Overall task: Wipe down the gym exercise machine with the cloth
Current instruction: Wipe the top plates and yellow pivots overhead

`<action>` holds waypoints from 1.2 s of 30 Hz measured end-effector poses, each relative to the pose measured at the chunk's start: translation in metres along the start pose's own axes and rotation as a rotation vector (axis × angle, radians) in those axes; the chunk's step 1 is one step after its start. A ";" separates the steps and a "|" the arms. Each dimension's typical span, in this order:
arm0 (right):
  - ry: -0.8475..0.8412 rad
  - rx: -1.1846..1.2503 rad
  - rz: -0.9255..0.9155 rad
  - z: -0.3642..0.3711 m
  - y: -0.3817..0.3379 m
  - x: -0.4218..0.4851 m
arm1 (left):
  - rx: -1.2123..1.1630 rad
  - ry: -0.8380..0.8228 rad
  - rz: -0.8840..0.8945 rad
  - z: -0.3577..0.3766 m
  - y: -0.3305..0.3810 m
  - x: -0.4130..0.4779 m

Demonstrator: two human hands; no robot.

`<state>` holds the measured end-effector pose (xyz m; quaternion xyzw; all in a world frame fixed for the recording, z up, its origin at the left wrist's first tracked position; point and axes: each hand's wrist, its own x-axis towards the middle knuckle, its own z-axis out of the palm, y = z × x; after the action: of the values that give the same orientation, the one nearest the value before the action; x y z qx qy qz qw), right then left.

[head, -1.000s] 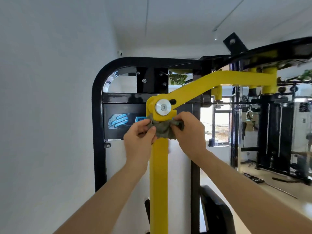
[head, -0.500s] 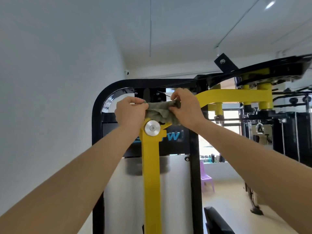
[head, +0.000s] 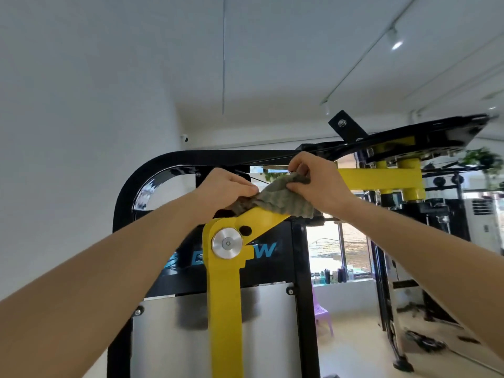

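Note:
A grey-green cloth (head: 275, 199) is draped over the sloping yellow arm (head: 261, 221) of the gym machine, just above the silver pivot disc (head: 227, 243). My left hand (head: 225, 189) pinches the cloth's left end. My right hand (head: 313, 184) grips its upper right end, higher up the arm. The yellow arm bends into a vertical yellow bar (head: 225, 317) below the pivot and runs right as a horizontal yellow beam (head: 381, 178). The black frame (head: 163, 162) arches behind both hands.
A white wall is close on the left. A black plate (head: 450, 132) overhangs at the upper right. Behind stand a window with several bottles (head: 331, 276) on the sill, a purple chair (head: 321, 312), and more black gym equipment (head: 447, 222) at the right.
Both hands have carried the cloth from the vertical bar below the pivot up over the pivot and onto the sloping arm, the right hand now higher than the left.

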<state>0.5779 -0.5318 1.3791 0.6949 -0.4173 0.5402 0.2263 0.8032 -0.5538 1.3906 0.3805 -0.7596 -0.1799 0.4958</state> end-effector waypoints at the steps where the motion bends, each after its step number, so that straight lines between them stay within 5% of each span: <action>1: -0.006 0.011 0.016 -0.005 0.003 0.001 | -0.029 0.004 -0.001 0.003 0.001 0.007; 6: -0.134 0.101 0.064 -0.025 0.012 0.002 | -0.260 0.122 0.017 0.011 0.000 0.031; 9: -0.197 0.011 0.034 -0.030 0.013 0.007 | -0.178 0.102 -0.004 0.011 0.005 0.037; 15: -0.292 -0.352 -0.231 -0.027 0.012 0.006 | 0.294 -0.312 -0.180 -0.002 0.020 0.030; 19: -0.370 -0.220 -0.421 -0.019 0.006 0.013 | 0.257 -0.144 0.000 -0.005 0.022 0.021; 24: -0.527 -0.169 -0.377 -0.017 0.007 0.029 | 0.342 -0.212 0.074 0.007 0.019 0.001; 30: -0.418 -0.167 -0.591 0.014 0.001 0.016 | 0.634 -0.082 0.092 0.000 0.020 -0.020; 36: -0.362 -0.269 -0.629 0.001 0.032 0.021 | 0.640 0.044 0.191 0.027 0.021 -0.027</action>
<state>0.5535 -0.5576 1.3937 0.8372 -0.2842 0.2533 0.3927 0.7762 -0.5226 1.3760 0.4478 -0.7989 0.1234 0.3822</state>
